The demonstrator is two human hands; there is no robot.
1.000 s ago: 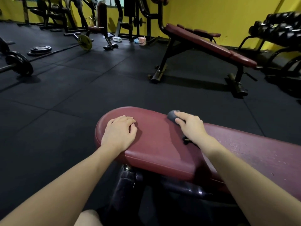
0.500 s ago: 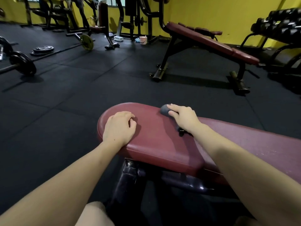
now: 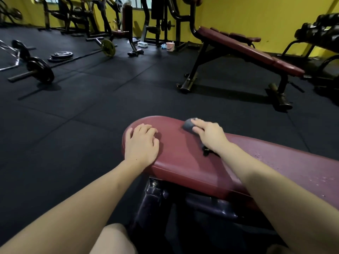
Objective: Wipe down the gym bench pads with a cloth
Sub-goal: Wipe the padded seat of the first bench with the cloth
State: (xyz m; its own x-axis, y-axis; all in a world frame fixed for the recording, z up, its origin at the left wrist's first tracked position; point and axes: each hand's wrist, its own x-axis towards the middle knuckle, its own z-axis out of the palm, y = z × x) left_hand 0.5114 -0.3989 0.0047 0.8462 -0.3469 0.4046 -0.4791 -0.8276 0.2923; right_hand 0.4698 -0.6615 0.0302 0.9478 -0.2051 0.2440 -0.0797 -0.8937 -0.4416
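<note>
Fingers over grey cloth, most of it hidden

maroon bench pad, rounded at its far end, on a dark metal frame standing on black rubber floor tiles. on the pad: left hand, palm down by the rounded end; right hand pressing a dark grey cloth near the far edge. small droplets speckle the pad's right part.
</note>
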